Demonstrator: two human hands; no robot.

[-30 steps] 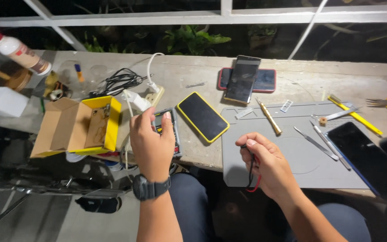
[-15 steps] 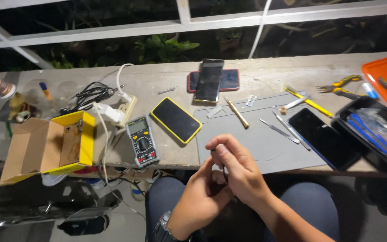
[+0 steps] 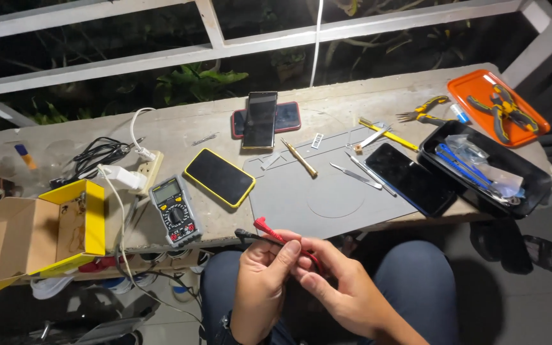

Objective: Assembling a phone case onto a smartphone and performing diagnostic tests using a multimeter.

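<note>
Over my lap, my left hand (image 3: 260,281) and my right hand (image 3: 340,284) are closed together on a pair of test probe leads (image 3: 269,231), one red and one black. Their plug ends stick out to the upper left, just below the table edge. A grey and yellow multimeter (image 3: 174,209) lies on the table a little left of and above my hands. Next to it lies a phone in a yellow case (image 3: 218,177), screen up, at the corner of a grey work mat (image 3: 327,198).
Tweezers and a screwdriver (image 3: 299,158) lie on the mat beside a dark phone (image 3: 410,177). Two stacked phones (image 3: 263,118) sit further back. A black tray (image 3: 487,167) and an orange tray (image 3: 480,89) with pliers stand right. An open cardboard box (image 3: 39,236) and power strip (image 3: 142,172) stand left.
My left hand left the multimeter on the table and joined my right hand over my lap. The probe leads now show between both hands. The view swung to the right.
</note>
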